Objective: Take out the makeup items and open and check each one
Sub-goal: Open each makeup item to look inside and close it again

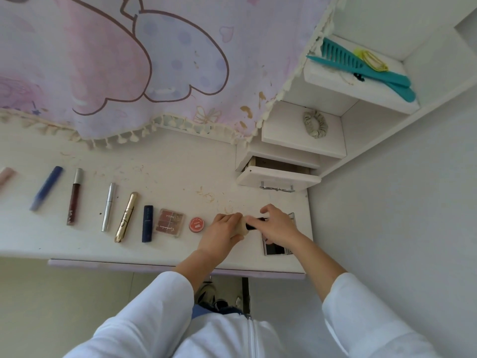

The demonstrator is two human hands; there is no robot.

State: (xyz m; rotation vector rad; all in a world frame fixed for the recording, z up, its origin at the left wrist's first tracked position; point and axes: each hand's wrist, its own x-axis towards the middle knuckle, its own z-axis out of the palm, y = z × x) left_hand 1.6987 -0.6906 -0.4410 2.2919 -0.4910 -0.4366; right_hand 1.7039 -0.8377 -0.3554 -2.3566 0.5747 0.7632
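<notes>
From the head camera, both hands meet over the right part of the white bench [160,251]. The left hand [222,232] is wrapped around the cream body of a small bottle [242,226], while the right hand [277,226] grips the bottle's black cap [254,223] from the other end, so the bottle lies sideways between the two hands, just above the bench top. Under the right hand a mirrored compact [276,248] lies flat on the bench, partly hidden by the palm. Left of the hands a row of makeup rests on the bench: a round orange pot [196,224] nearest, then a square blush palette [169,222], a dark blue lipstick [147,223], a gold tube [126,217], a silver tube [108,207], a dark red lip gloss [74,196] and a blue tube [46,187], all well apart from the hands. Behind the hands a small drawer [277,178] stands pulled open. On the shelves above it sit a scrunchie [315,124] and a teal comb [361,68].
</notes>
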